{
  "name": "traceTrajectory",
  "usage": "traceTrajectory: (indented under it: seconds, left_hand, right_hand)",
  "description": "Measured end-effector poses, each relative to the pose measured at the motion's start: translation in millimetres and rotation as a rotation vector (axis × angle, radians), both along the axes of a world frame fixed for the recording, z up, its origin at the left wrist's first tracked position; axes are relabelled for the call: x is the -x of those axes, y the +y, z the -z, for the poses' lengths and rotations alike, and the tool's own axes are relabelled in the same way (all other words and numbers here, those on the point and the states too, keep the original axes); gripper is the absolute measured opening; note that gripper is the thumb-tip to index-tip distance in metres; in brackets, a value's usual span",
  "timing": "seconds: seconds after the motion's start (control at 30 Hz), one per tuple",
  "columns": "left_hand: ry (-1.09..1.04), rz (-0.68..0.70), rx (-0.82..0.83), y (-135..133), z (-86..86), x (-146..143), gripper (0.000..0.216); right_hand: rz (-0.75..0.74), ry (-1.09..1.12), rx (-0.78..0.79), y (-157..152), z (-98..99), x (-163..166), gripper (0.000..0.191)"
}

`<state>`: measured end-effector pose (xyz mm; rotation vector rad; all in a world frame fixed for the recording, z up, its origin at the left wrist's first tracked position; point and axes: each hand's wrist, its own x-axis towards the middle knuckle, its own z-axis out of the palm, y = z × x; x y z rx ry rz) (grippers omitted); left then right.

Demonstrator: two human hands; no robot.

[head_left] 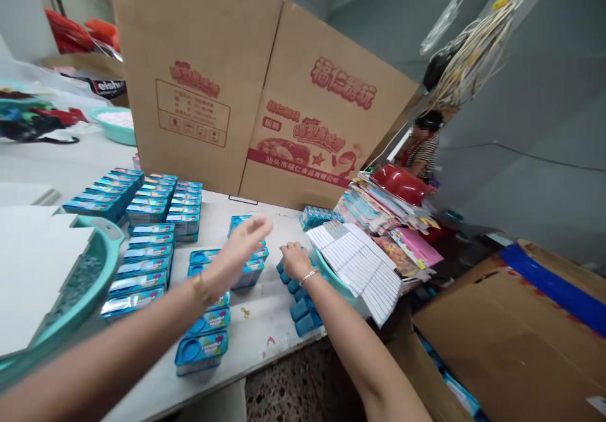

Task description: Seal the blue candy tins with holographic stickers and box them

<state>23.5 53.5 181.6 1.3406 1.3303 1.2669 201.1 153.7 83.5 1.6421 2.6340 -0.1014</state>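
A: Landmark for you: the tall brown cardboard panel (203,27) with red print, upright at the back of the white worktop (258,340). Your left hand?

B: Your left hand (243,240) is motion-blurred, in front of the panel's vertical seam, over the blue rectangular boxes with round recesses on top (203,348). Fingers loosely extended, nothing visible in it.

A: Box layout?

B: Ragged group, from near the foot of the panel's seam back toward you. The tightly ranked blue boxes with shiny tops (146,264) stand in front of the panel's left half.

A: Your right hand?

B: Your right hand (296,262) is in front of the panel's right half, fingers curled down onto the small blue blocky pieces (304,325). Fingertips hidden, so can't say if you've got hold of one. Pieces run in short rows from your fingers away from the panel, to the worktop's near edge.

A: Around that?

B: White lined paper sheets (364,264) over a teal plastic basin (335,277), also before the panel's right half. Person in a striped top (425,156) beyond the panel's right edge.
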Motion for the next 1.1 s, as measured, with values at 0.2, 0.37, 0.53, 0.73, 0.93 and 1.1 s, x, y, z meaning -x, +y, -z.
traceTrajectory:
  seconds: [0.2, 0.37, 0.53, 0.73, 0.93, 1.1]
  left_hand:
    - [-0.481, 0.025, 0.341, -96.1, 106.7, -95.9, 0.074]
    - [-0.386, -0.122, 0.227, -73.0, 176.1, -154.6, 0.087]
    - [-0.339, -0.197, 0.169, -34.3, 196.1, -199.0, 0.092]
    - [-0.339, -0.171, 0.165, -15.0, 196.3, -220.0, 0.096]
    - [-0.386, -0.104, 0.21, -41.5, 182.5, -197.5, 0.093]
    - [-0.489, -0.044, 0.252, -106.2, 195.6, -173.2, 0.086]
  right_hand:
    - [0.005, 0.285, -0.145, -16.2, -19.3, -28.5, 0.04]
    - [0.137, 0.578, -0.339, -77.3, -21.7, -86.6, 0.044]
    - [0.448, 1.112, -0.483, -143.3, 34.1, -130.1, 0.031]
    - [0.346, 0.85, -0.59, -132.6, 22.8, -169.9, 0.027]
    - [0.364, 0.086, -0.223, -90.9, 0.1, -215.7, 0.087]
    - [0.344, 0.112, -0.206, -85.5, 5.7, -233.9, 0.056]
